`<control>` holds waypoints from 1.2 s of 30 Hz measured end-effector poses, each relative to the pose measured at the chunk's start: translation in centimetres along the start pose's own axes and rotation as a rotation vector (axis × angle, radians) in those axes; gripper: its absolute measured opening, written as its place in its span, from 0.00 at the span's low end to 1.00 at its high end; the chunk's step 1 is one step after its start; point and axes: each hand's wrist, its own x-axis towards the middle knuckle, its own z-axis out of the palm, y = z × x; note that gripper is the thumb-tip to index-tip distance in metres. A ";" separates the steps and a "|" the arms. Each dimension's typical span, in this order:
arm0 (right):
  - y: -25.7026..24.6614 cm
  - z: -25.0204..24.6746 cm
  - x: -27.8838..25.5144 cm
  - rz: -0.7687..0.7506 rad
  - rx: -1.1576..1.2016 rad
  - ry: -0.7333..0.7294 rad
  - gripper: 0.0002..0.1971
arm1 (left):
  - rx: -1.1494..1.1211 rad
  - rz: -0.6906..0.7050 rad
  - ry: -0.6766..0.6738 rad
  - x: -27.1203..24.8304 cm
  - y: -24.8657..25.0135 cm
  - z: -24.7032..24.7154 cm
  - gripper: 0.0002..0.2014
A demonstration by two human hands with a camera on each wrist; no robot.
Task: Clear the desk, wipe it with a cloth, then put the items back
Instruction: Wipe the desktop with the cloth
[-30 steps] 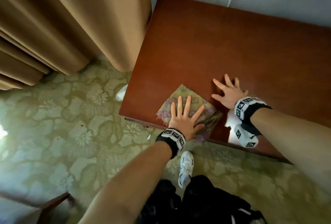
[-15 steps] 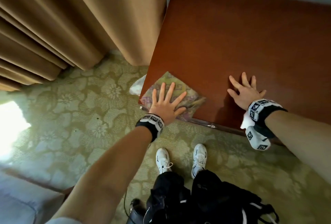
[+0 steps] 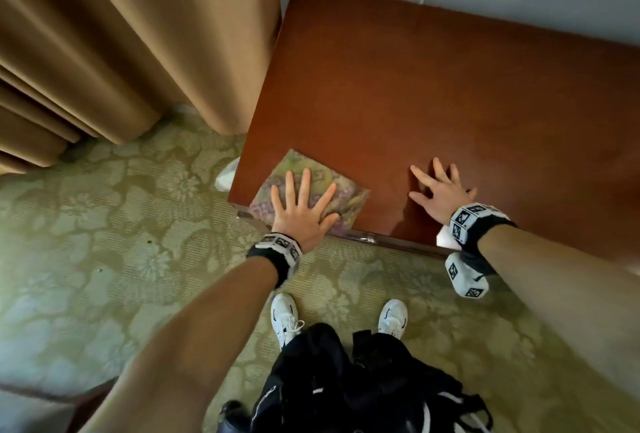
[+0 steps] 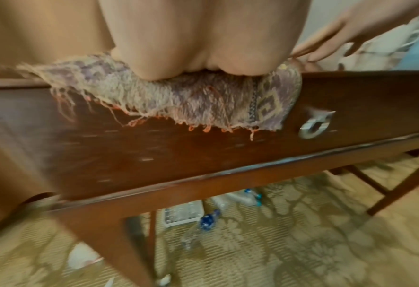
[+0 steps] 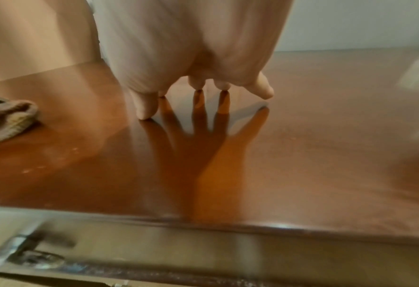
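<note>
1. My chief worry is the cloth (image 3: 308, 190) going over the front edge of the table (image 3: 450, 93). It sits at the near left corner, and from the left wrist I see its frayed hem already hanging down the drawer front, just beside the metal pull (image 4: 314, 124). One more stroke toward me could drag it off onto the carpet (image 3: 121, 242).

2. A second risk, as I judge it: the loose threads could snag on that pull if I sweep right along the edge.

3. Items lie on the carpet under the table, among them bottles (image 4: 238, 198) and a white rack (image 4: 182, 213). If the cloth drops, I would be reaching among them, and I could knock one over.

4. My left hand (image 3: 301, 214) is spread flat, fingers straight and fanned apart, palm pressing down on the cloth. It grips nothing; only pressure keeps the cloth under it, which is why a slip seems possible.

5. My right hand (image 3: 440, 193) is also spread wide, fingertips (image 5: 145, 114) touching the bare wood and holding nothing. It stands apart from the cloth, to its right, and seems to brace me. On this glossy top that brace could slide if I lean hard.
</note>
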 end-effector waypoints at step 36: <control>9.5 -1.4 1.2 -0.072 -0.004 0.014 0.27 | -0.056 -0.288 -0.021 5.2 10.0 -0.7 0.31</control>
